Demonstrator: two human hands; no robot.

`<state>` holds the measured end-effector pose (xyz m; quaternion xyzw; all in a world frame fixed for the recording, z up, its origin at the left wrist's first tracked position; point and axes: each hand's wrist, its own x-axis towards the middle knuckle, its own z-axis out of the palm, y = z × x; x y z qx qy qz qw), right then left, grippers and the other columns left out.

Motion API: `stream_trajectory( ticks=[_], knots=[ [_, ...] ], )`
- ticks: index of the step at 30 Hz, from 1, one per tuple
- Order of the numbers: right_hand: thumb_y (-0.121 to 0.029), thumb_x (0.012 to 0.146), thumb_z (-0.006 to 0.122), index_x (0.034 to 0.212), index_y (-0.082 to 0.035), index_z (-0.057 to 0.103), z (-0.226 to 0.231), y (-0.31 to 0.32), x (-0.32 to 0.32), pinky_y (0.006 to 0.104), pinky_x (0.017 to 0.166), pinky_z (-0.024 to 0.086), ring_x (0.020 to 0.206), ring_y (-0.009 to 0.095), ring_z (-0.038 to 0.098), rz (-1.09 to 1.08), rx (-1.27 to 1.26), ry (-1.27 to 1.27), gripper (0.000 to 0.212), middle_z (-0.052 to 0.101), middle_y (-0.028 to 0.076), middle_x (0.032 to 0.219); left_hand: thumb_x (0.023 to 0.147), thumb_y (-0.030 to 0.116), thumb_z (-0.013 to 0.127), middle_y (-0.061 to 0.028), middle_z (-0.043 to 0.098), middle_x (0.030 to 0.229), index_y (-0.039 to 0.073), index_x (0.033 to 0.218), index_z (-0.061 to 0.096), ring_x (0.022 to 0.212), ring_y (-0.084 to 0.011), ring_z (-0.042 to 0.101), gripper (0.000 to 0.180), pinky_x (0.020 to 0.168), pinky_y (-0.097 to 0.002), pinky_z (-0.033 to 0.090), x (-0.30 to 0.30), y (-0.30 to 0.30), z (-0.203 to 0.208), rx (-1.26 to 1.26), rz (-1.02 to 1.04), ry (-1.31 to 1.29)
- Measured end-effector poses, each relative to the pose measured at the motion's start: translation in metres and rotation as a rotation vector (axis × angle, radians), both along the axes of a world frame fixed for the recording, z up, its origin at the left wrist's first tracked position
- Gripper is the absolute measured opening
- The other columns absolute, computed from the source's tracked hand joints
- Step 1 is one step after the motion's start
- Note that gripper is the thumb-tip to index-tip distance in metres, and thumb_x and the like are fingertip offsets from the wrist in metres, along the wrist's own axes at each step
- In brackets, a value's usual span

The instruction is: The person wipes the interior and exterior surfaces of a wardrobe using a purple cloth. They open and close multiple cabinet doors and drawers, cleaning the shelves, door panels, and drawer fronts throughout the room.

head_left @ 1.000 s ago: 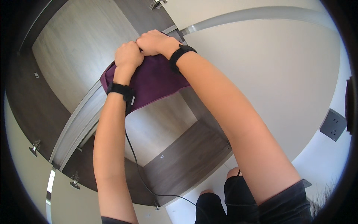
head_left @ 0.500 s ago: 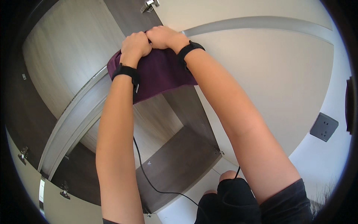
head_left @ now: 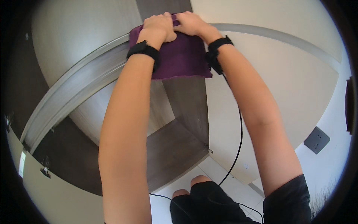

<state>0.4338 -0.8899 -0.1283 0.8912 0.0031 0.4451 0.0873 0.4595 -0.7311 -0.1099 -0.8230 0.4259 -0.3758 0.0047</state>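
A dark purple cloth hangs draped over the right end of the pale shelf edge inside a cabinet. My left hand presses down on its top, fingers bent over the fabric and thumb tucked at the side. Right beside it, my right hand grips the cloth's upper edge with curled fingers. The fingertips of both hands are partly hidden. Each wrist wears a black strap, and a black cable runs down from the right one.
The cabinet's dark lower shelf lies beneath the cloth. An open cream door stands to the right, another door at lower left. A grey wall socket sits far right. My knees are at the bottom.
The cabinet and doors have shifted in view. My hands are still on the cloth at the shelf's right end, but the left has gone from a tight fist to a flatter hold.
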Motion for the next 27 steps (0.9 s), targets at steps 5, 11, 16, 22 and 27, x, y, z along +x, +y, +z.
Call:
stream_trajectory(
  ticks=[5, 11, 16, 22, 27],
  knots=[
    [-0.047, 0.082, 0.068, 0.110, -0.006, 0.067, -0.004, 0.005, -0.005, 0.0452, 0.084, 0.050, 0.097, 0.039, 0.063, 0.088, -0.072, -0.098, 0.050, 0.068, 0.019, 0.102, 0.076, 0.023, 0.066, -0.0198, 0.065, 0.113, 0.000, 0.116, 0.053, 0.106, -0.0356, 0.063, 0.048, 0.090, -0.0432, 0.051, 0.005, 0.022, -0.002, -0.005, -0.042, -0.048],
    [-0.045, 0.079, 0.071, 0.112, -0.004, 0.067, -0.007, 0.009, -0.012, 0.0440, 0.085, 0.050, 0.097, 0.039, 0.063, 0.127, 0.019, -0.088, 0.052, 0.068, 0.020, 0.102, 0.087, 0.022, 0.060, -0.0117, 0.068, 0.108, 0.008, 0.117, 0.056, 0.102, -0.0270, 0.066, 0.033, 0.081, -0.0414, 0.053, -0.006, 0.033, -0.022, -0.093, 0.095, -0.146],
    [-0.045, 0.080, 0.070, 0.116, -0.003, 0.066, -0.002, 0.016, -0.033, 0.0438, 0.086, 0.050, 0.098, 0.039, 0.064, 0.135, -0.013, 0.008, 0.056, 0.068, 0.021, 0.104, 0.094, 0.024, 0.052, -0.0060, 0.069, 0.111, 0.012, 0.126, 0.054, 0.103, -0.0207, 0.066, 0.035, 0.076, -0.0409, 0.053, -0.018, 0.054, -0.017, -0.030, 0.342, -0.112],
    [-0.040, 0.079, 0.072, 0.117, 0.001, 0.064, 0.010, 0.054, -0.042, 0.0427, 0.087, 0.050, 0.098, 0.039, 0.064, 0.098, -0.015, 0.086, 0.056, 0.067, 0.023, 0.105, 0.088, 0.026, 0.064, -0.0029, 0.067, 0.119, 0.014, 0.124, 0.063, 0.112, -0.0222, 0.063, 0.038, 0.091, -0.0477, 0.052, -0.032, 0.106, -0.009, 0.171, 0.453, -0.113],
    [-0.047, 0.075, 0.074, 0.117, 0.001, 0.063, 0.006, 0.124, -0.034, 0.0434, 0.088, 0.050, 0.099, 0.038, 0.064, 0.120, -0.084, 0.092, 0.065, 0.067, 0.022, 0.105, 0.080, 0.037, 0.071, -0.0007, 0.067, 0.119, 0.018, 0.120, 0.067, 0.114, -0.0219, 0.062, 0.044, 0.096, -0.0510, 0.049, -0.045, 0.164, -0.006, 0.219, 0.615, -0.044]
  ],
)
